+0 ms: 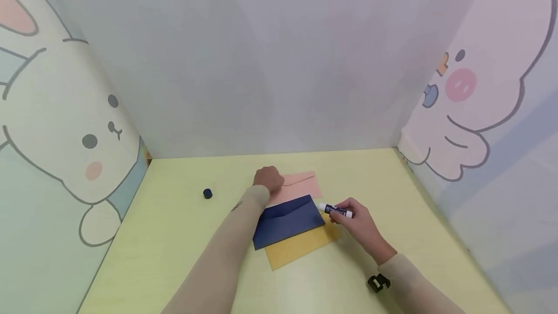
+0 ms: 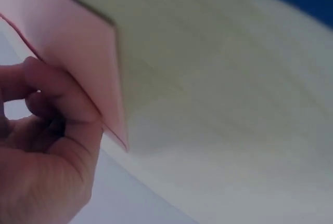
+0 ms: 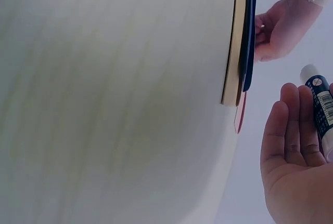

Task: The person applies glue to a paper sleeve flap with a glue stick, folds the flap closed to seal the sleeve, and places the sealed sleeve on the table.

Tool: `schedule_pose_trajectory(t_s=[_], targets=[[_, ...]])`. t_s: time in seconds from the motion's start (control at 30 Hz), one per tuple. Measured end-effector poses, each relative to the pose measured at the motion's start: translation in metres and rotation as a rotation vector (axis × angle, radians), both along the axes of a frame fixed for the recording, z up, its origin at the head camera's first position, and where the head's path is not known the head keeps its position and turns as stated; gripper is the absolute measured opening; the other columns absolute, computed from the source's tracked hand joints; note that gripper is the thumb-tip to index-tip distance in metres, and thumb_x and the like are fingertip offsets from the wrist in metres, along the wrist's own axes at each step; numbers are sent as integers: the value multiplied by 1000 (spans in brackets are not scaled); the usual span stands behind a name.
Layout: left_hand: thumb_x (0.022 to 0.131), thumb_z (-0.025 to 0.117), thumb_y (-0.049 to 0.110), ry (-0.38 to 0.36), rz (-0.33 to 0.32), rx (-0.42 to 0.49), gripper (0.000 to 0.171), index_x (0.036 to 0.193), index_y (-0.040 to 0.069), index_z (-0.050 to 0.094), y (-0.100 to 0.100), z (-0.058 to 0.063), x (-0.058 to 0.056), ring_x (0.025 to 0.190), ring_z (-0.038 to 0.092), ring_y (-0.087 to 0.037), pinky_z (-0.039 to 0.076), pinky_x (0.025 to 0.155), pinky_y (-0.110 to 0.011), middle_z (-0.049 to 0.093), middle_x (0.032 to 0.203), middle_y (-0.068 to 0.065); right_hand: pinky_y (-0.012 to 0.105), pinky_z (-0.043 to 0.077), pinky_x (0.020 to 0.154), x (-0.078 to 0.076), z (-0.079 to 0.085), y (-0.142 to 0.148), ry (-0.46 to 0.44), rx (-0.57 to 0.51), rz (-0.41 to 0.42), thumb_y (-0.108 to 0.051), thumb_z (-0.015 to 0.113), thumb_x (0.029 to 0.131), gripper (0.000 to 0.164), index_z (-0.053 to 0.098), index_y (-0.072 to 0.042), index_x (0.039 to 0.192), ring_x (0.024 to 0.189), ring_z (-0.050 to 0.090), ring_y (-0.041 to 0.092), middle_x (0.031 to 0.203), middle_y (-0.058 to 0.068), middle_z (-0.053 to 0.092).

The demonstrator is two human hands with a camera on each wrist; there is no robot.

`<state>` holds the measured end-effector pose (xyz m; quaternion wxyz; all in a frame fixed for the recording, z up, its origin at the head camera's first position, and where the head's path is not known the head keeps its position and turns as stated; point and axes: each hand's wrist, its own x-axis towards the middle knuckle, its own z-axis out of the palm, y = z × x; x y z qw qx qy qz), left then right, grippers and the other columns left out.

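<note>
At the far end of the envelopes my left hand (image 1: 268, 179) pinches the edge of a pink envelope (image 1: 302, 186); the left wrist view shows the curled fingers at that envelope's edge (image 2: 78, 42). My right hand (image 1: 363, 227) holds a glue stick (image 1: 337, 211) with a dark label, its white tip pointing left near the blue envelope's right corner. The dark blue envelope (image 1: 287, 222) overlaps the pink one and lies on top of a yellow envelope (image 1: 296, 248). In the right wrist view the glue stick (image 3: 321, 104) lies along the fingers.
A small dark cap (image 1: 207, 193) stands on the pale yellow table (image 1: 174, 236), left of the left forearm. Grey wall (image 1: 279, 71) bounds the back, and walls with cartoon animals rise on both sides. A black strap piece (image 1: 378, 283) sits at the right wrist.
</note>
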<state>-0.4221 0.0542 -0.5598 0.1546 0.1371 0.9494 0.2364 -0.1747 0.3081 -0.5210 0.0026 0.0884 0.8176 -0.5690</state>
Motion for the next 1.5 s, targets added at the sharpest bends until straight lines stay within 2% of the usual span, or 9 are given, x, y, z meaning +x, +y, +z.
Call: schedule_pose_trajectory(t_s=[0.07, 0.2, 0.3, 0.4, 0.6, 0.77, 0.93, 1.13, 1.5], targets=[[112, 61, 42, -3, 5, -1, 61, 58, 19, 47, 3, -6, -3, 55, 42, -14, 39, 56, -32, 38, 57, 6, 22, 65, 93, -1, 1, 0, -8, -10, -8, -15, 83, 111, 27, 68, 2, 127, 102, 86, 13, 120, 19, 88], [110, 60, 72, 30, 45, -39, 72, 65, 16, 66, 11, -3, 7, 64, 63, -18, 53, 66, -35, 57, 63, 2, 21, 65, 93, 1, 1, 1, -14, -14, -9, -15, 83, 111, 29, 68, 2, 128, 103, 87, 15, 120, 19, 87], [105, 67, 78, 47, 84, -61, 74, 70, 13, 74, 18, 7, 21, 69, 69, -21, 55, 68, -36, 65, 67, -2, 21, 65, 94, 3, -2, 1, -19, -16, -15, -16, 83, 112, 29, 68, 2, 128, 103, 87, 15, 120, 20, 87], [101, 74, 82, 89, 111, -98, 76, 68, 13, 70, 24, 8, 28, 67, 68, -21, 51, 61, -36, 64, 65, -2, 21, 65, 94, 4, -2, 0, -21, -18, -18, -16, 83, 111, 29, 68, 2, 128, 103, 87, 15, 120, 19, 87], [98, 80, 82, 152, 97, -127, 80, 61, 18, 52, 25, 6, 32, 58, 57, -16, 43, 55, -32, 47, 59, 4, 21, 65, 93, 5, 0, 0, -21, -20, -31, -15, 84, 111, 29, 68, 2, 127, 102, 86, 14, 120, 18, 87], [99, 87, 71, 205, 35, -68, 77, 62, 18, 46, 17, 1, 27, 57, 47, -14, 41, 62, -30, 36, 59, 6, 21, 65, 93, 5, 1, 1, -16, -14, -33, -15, 83, 111, 29, 68, 2, 128, 102, 86, 13, 121, 19, 86], [100, 94, 52, 133, 29, 29, 68, 67, 16, 47, 5, -1, 16, 62, 43, -15, 41, 66, -34, 37, 64, 5, 21, 66, 94, 6, 1, 3, -9, -28, -31, -16, 84, 111, 30, 67, 3, 128, 103, 87, 15, 121, 20, 86], [109, 87, 36, 19, 45, -9, 49, 76, 12, 59, -4, 12, 15, 68, 48, -18, 46, 72, -36, 45, 70, 1, 23, 66, 94, 8, 3, 5, -6, -30, -34, -17, 84, 112, 30, 68, 2, 128, 102, 87, 15, 119, 19, 86], [115, 78, 32, 58, 23, -36, 43, 82, 9, 66, -3, 19, 21, 71, 53, -20, 49, 78, -37, 47, 71, 0, 23, 65, 94, 7, 6, 7, -1, -16, -33, -18, 84, 112, 30, 68, 2, 128, 103, 86, 16, 119, 19, 86]])
